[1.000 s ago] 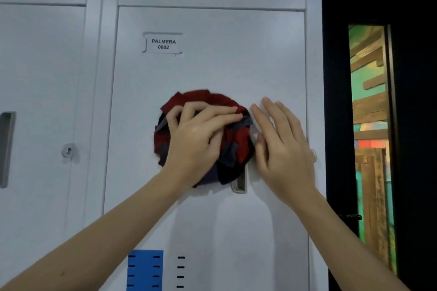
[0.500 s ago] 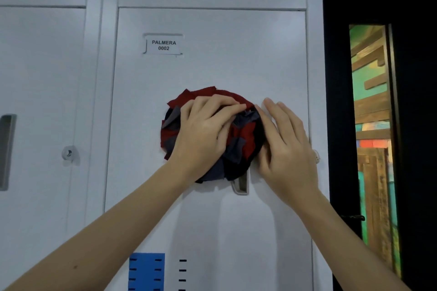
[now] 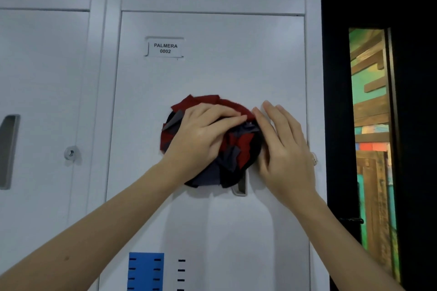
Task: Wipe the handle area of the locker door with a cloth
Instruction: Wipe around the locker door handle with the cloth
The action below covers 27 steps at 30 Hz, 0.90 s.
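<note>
A crumpled cloth [image 3: 238,146] of red, dark blue and grey patches is pressed against the white locker door [image 3: 212,73], over most of its handle. Only the lower end of the recessed handle [image 3: 241,188] shows below the cloth. My left hand [image 3: 201,139] lies on the cloth with its fingers curled over the bunch, gripping it. To the right of the cloth, my right hand [image 3: 283,146] rests flat on the door with straight fingers, its index finger touching the cloth's edge.
A label reading PALMERA 0002 [image 3: 165,47] sits above the cloth. The neighbouring locker on the left has a handle recess [image 3: 9,151] and a lock [image 3: 71,152]. A blue sticker [image 3: 146,271] is low on the door. A dark door frame [image 3: 335,125] borders the locker's right side.
My left hand has slid the cloth a little to the right, up against my right hand's fingers. My right hand has stayed flat on the door.
</note>
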Motion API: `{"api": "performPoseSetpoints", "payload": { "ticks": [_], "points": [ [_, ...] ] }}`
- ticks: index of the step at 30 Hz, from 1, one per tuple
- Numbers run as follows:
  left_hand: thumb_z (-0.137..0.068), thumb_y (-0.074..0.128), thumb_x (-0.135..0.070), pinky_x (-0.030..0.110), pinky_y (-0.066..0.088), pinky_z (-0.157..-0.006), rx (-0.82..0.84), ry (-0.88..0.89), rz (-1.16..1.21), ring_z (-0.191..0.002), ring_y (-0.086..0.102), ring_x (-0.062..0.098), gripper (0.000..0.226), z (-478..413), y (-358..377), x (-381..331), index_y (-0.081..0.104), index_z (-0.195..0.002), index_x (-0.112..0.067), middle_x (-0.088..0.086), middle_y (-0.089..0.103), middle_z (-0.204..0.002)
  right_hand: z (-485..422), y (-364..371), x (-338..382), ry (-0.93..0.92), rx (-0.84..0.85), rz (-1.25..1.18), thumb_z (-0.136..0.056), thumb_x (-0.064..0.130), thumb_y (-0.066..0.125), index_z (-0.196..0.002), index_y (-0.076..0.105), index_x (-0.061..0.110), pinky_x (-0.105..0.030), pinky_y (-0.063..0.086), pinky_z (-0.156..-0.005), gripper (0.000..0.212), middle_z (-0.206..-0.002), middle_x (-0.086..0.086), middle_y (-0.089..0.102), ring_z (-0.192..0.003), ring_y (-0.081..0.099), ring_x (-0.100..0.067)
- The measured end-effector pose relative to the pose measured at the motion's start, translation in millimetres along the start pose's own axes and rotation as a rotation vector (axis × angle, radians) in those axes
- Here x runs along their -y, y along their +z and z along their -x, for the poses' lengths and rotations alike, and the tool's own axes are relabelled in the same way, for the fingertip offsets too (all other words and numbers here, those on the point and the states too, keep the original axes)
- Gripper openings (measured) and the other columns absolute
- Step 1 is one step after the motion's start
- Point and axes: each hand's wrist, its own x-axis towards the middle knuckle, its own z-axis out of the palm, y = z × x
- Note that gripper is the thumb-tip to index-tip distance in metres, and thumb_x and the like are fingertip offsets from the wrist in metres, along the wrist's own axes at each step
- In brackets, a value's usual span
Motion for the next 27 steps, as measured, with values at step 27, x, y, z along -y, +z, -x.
{"api": "performPoseSetpoints", "payload": {
  "ticks": [27],
  "points": [
    [-0.08,0.047,0.001,0.028,0.034,-0.086,-0.065,-0.126,-0.091,-0.095,0.051,0.015,0.035,67,7,-32,0.071,-0.103,-0.01,0.002,0.068,-0.094,-1,2,0,-0.015,-0.042,-0.002,-0.088,0.006,0.041,-0.129,0.053,0.001,-0.041,0.04,-0.103,0.043,-0.133,-0.016,0.052,-0.125,0.041,-0.029]
  ]
}}
